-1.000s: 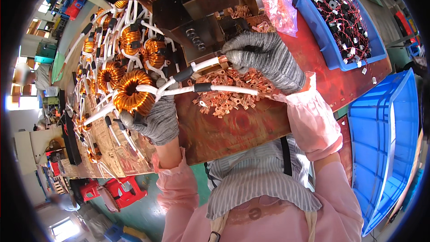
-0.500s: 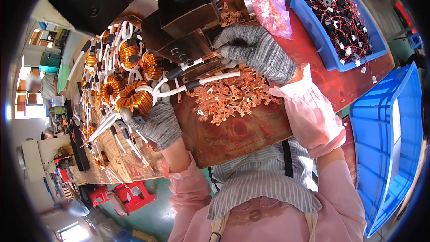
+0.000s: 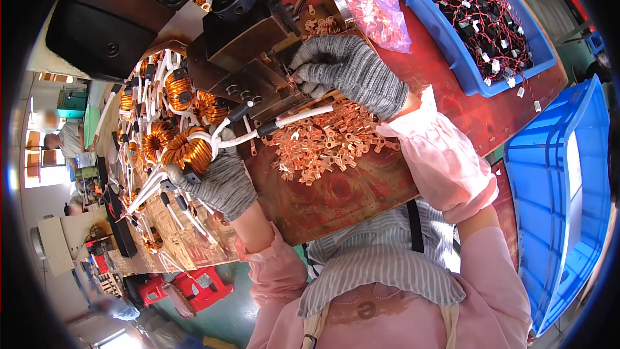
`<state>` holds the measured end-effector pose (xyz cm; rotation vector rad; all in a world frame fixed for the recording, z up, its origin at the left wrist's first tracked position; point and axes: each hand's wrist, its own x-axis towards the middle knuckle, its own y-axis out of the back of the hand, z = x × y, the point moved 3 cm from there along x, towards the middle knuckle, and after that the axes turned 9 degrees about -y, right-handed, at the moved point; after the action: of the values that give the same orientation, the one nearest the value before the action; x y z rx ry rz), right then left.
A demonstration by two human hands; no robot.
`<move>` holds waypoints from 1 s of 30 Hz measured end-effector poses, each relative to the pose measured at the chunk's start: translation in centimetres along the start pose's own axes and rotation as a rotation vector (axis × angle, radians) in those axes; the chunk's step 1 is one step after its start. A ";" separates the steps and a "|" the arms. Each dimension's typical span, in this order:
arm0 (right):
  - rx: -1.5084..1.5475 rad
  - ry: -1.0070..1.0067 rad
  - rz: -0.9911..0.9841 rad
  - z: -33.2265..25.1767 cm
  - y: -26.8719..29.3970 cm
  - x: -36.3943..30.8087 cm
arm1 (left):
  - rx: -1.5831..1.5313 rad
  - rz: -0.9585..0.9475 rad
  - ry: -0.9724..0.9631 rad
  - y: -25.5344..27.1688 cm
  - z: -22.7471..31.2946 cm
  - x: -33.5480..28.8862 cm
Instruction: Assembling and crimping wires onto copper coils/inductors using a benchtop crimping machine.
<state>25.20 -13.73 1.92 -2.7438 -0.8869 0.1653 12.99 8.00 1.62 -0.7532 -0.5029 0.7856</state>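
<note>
My left hand [image 3: 223, 184], in a grey knit glove, is closed round a coil of copper-coloured wire [image 3: 187, 152] with thick white leads. One white lead [image 3: 307, 116] with a black sleeve stretches right, over the terminals. Another lead with a black sleeve [image 3: 239, 112] points up toward the press; its tip is near the press's lower block. My right hand [image 3: 355, 71], gloved alike, has its fingers pinched together at the dark metal press [image 3: 252, 48]. A small copper terminal lug [image 3: 292, 81] shows at its fingertips, partly hidden by them.
Loose copper lugs [image 3: 323, 145] lie heaped below the press on the red worktop [image 3: 342, 197]. More wound coils [image 3: 177, 87] crowd the left. At right are a plastic bag [image 3: 378, 10], a blue tray [image 3: 475, 84] of black parts with red wires, and a big blue crate [image 3: 549, 207].
The sleeved lead that reached my right fingertips has drawn back left, away from them. My right hand stays pinched at the press. The whole view has shifted slightly.
</note>
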 end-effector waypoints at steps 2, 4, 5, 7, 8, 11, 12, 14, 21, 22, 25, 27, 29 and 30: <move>0.009 -0.015 0.006 -0.1 -0.1 0.0 | 0.023 0.007 -0.007 -0.1 0.0 0.0; -0.002 -0.014 0.037 -0.2 -0.1 0.0 | 0.057 0.005 -0.015 -0.3 0.0 -0.2; -0.002 -0.015 0.038 -0.1 -0.1 0.0 | 0.057 0.005 -0.014 -0.3 0.0 -0.2; 0.005 -0.018 0.046 0.0 -0.1 0.1 | 0.056 -0.013 -0.015 -0.3 0.0 -0.1; 0.005 -0.018 0.046 0.0 -0.1 0.1 | 0.056 -0.014 -0.015 -0.3 0.0 -0.1; 0.027 -0.017 0.051 0.4 0.1 0.2 | 0.030 0.004 0.003 0.0 0.0 0.1; 0.018 -0.008 0.062 0.5 0.3 0.3 | 0.013 -0.005 0.017 0.2 -0.1 0.2; 0.009 0.000 0.072 0.5 0.4 0.2 | -0.004 -0.014 0.030 0.3 -0.1 0.3; -0.024 0.053 0.181 0.1 0.9 -0.2 | 0.010 0.011 0.015 -0.3 0.0 -0.1; -0.027 0.071 0.206 0.1 1.0 -0.3 | 0.010 0.015 0.003 -0.5 0.0 -0.2; -0.006 0.059 0.261 0.0 1.3 -0.7 | 0.013 0.007 0.013 -0.6 0.1 -0.3; 0.008 0.070 0.290 -0.1 1.5 -0.9 | 0.011 0.007 0.023 -0.6 0.0 -0.3; 0.024 0.080 0.322 0.0 2.0 -1.1 | 0.012 0.006 0.036 -0.5 -0.3 -0.3; 0.020 0.098 0.316 -0.1 1.9 -1.0 | 0.004 0.004 0.039 -0.4 -0.1 -0.3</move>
<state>25.48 -15.81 1.54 -2.8281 -0.4208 0.0944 13.08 7.57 1.82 -0.7650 -0.4651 0.7738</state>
